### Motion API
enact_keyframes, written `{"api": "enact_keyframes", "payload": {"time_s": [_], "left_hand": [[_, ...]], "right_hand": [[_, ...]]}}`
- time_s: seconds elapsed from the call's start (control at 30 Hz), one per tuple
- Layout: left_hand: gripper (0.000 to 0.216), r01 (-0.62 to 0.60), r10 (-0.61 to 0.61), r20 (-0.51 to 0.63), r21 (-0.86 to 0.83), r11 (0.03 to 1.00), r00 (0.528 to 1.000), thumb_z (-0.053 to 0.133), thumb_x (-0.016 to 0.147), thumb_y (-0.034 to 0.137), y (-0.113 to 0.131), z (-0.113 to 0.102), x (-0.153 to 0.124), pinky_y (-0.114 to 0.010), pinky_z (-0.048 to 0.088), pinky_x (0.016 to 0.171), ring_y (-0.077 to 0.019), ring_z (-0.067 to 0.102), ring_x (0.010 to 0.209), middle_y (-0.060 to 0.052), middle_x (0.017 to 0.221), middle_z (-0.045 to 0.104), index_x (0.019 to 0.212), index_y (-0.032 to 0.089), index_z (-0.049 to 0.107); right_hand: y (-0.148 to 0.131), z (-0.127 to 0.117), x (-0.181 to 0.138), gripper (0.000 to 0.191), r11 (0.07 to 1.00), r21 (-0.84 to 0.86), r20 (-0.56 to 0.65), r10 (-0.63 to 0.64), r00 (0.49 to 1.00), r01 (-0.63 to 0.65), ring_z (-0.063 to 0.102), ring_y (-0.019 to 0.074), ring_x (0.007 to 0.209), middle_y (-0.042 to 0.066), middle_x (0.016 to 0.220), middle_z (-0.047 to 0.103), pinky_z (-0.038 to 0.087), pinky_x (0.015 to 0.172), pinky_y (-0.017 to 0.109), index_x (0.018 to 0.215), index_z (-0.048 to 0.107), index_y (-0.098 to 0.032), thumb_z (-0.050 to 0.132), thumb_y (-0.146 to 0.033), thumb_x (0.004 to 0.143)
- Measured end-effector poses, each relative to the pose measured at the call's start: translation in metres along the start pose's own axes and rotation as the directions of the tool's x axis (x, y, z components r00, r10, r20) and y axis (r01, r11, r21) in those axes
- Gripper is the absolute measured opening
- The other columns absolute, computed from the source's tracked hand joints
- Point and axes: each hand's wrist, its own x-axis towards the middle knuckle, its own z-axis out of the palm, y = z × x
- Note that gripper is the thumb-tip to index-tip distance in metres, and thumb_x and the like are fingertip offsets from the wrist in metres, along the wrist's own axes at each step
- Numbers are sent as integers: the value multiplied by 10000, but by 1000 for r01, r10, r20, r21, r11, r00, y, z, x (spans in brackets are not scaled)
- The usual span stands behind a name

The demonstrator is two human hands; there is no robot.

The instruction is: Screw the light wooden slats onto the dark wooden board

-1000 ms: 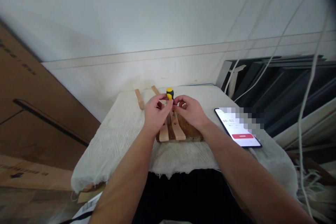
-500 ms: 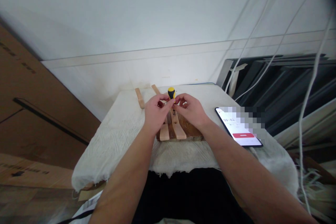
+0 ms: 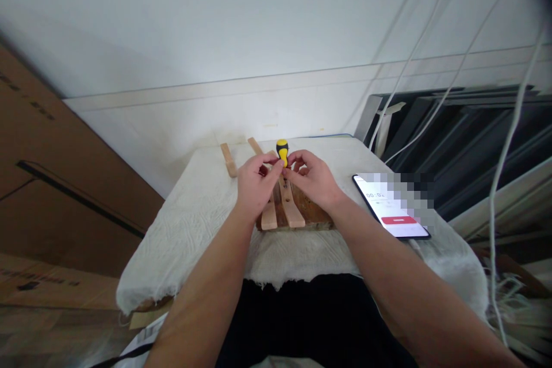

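A stubby screwdriver [image 3: 282, 150] with a yellow and black handle stands upright between my hands. My left hand [image 3: 257, 183] pinches the lower handle from the left with thumb and forefinger. From the right, my right hand [image 3: 315, 179] closes its thumb and fingertips at the same spot. Under the screwdriver lies a pale wooden piece [image 3: 295, 217] with a flared near end and holes along it. A similar wooden piece [image 3: 269, 218] is beside it on the left, partly covered by my left hand. Both rest on a dark brown wooden board [image 3: 317, 218]. The screwdriver's tip is hidden.
Two more wooden pieces, a left one [image 3: 228, 159] and a right one [image 3: 254, 145], lie farther back. A phone [image 3: 399, 227] showing a timer is at the right on the white cloth [image 3: 190, 230]. White cables [image 3: 495, 201] hang at the right; a large cardboard box [image 3: 64, 184] stands left.
The screwdriver handle has turned, showing more yellow now. My hands stay around it in nearly the same place. The whole view has shifted very slightly.
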Motion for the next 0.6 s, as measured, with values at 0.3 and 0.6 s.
{"api": "enact_keyframes", "payload": {"time_s": [0.3,0.6], "left_hand": [[213,8,-8,-11,-15,1000,1000,662,755,368,1,1,-1,-229,435,550,-91,515,561,-22,791,671,838,172,656],[166,-81,80,61,26,996,995,548,842,273,-1,-1,-1,-238,441,610,-114,566,650,-30,800,671,885,171,672]], "right_hand": [[1,1,1,160,999,34,-1,14,1000,-14,532,128,673,12,800,601,451,595,260,829,570,-191,634,-302,734],[-3,-1,-1,167,999,31,29,-10,1000,10,544,127,691,30,881,623,448,598,262,914,588,-187,595,-267,767]]}}
